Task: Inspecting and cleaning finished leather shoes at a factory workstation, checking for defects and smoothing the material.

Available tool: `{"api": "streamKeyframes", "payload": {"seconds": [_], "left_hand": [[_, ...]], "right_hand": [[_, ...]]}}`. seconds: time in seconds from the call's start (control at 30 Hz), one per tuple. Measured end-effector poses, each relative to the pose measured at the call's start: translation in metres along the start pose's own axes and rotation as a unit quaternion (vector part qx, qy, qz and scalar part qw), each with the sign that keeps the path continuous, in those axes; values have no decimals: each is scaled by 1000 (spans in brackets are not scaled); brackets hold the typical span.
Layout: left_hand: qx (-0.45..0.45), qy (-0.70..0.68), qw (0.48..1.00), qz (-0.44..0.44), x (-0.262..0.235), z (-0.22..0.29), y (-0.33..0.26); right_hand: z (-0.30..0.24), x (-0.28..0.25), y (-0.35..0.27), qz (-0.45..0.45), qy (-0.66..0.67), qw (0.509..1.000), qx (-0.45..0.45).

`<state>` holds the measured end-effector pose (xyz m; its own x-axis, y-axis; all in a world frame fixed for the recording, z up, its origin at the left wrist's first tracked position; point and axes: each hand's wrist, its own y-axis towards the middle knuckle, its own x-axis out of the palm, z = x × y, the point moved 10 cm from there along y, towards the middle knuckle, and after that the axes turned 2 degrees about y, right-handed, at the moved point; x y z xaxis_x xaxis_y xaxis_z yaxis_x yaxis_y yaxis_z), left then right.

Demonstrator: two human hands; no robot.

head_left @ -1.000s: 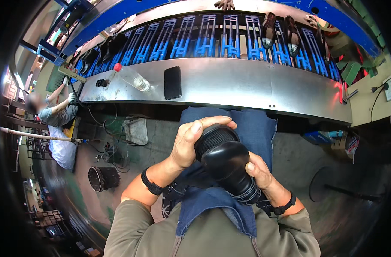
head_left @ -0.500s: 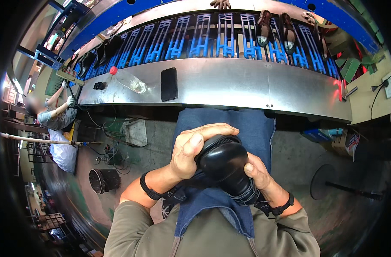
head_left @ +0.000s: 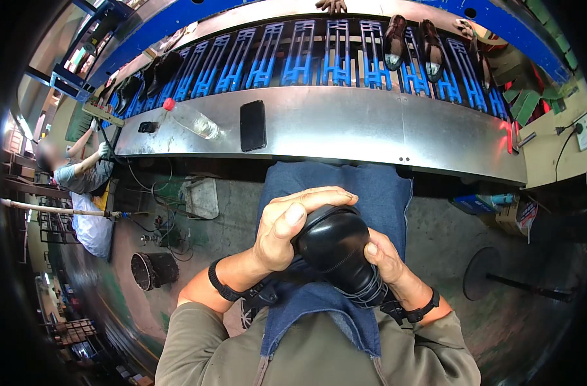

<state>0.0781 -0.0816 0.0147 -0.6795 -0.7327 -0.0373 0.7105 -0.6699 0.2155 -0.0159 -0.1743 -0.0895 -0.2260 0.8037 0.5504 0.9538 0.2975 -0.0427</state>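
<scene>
A black shoe (head_left: 335, 248) with a glossy rounded toe is held over my lap, its toe facing up and away from me. Thin laces or cords (head_left: 369, 293) cross its lower part near my right wrist. My left hand (head_left: 282, 225) closes round the toe end, fingers over the far sole edge and thumb raised. On the shoe's right flank, my right hand (head_left: 385, 257) grips with the thumb on the upper; its other fingers are hidden behind the shoe. Beneath lies a blue denim apron (head_left: 377, 193) across my legs.
Ahead runs a metal bench edge (head_left: 332, 122) carrying a black phone (head_left: 253, 126) and a clear bottle (head_left: 194, 121). Beyond it, a blue-slatted conveyor (head_left: 300, 55) bears brown shoes (head_left: 395, 44). A bucket (head_left: 153, 270) stands at left; a co-worker (head_left: 81, 167) is farther left.
The shoe has turned slightly between my hands, showing its toe seam differently. Both hands keep nearly the same hold, and the surroundings shift a little leftward in view.
</scene>
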Motion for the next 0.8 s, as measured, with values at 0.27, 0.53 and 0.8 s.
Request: {"api": "streamKeyframes", "payload": {"seconds": [0.27,0.53,0.8], "left_hand": [[8,26,1000,-12,4,2,-3],[-75,4,996,-47,17,13,-13],[163,304,938,-23,28,43,-22]], "right_hand": [[4,-3,-4,5,14,1000,-1],[14,-6,-8,4,67,998,6],[17,-12,-8,18,45,999,-1]]}}
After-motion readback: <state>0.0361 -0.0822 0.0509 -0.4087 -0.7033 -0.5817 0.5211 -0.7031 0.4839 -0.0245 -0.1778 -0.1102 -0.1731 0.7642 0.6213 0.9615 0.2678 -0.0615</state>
